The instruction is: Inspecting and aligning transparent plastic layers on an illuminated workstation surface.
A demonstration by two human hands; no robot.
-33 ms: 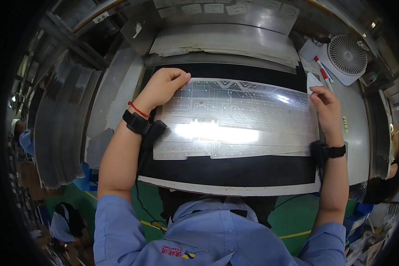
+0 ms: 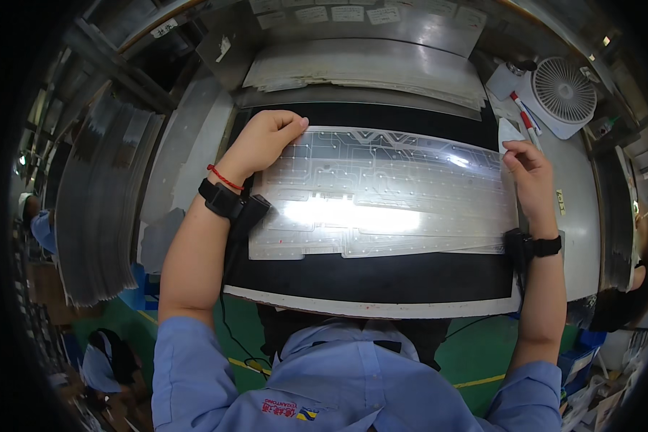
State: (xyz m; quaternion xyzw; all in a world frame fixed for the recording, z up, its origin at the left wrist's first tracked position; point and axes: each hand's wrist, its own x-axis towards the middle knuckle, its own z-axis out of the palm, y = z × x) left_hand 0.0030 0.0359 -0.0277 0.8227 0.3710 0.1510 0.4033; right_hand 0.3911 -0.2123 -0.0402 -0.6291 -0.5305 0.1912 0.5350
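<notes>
A clear, flexible printed circuit sheet [image 2: 396, 176] with pale traces and dots lies in front of me over a black mat [image 2: 381, 279]. Bright glare covers its lower middle. More than one sheet edge shows along its lower right, so it may be several layers. My left hand [image 2: 265, 142] pinches the far left corner between thumb and fingers. At the far right corner my right hand [image 2: 533, 180] is closed, thumb against bent fingers, on the sheet's edge. Both wrists carry black strapped devices; a red cord circles the left one.
Behind the mat lies a stack of flat sheets [image 2: 367, 68]. A white fan [image 2: 563, 90] and red-and-white pens [image 2: 524, 115] stand at the far right. Tall sheet stacks [image 2: 97, 209] rise at the left. Cables hang below the table's near edge [image 2: 367, 306]. Other people are at the far left and right.
</notes>
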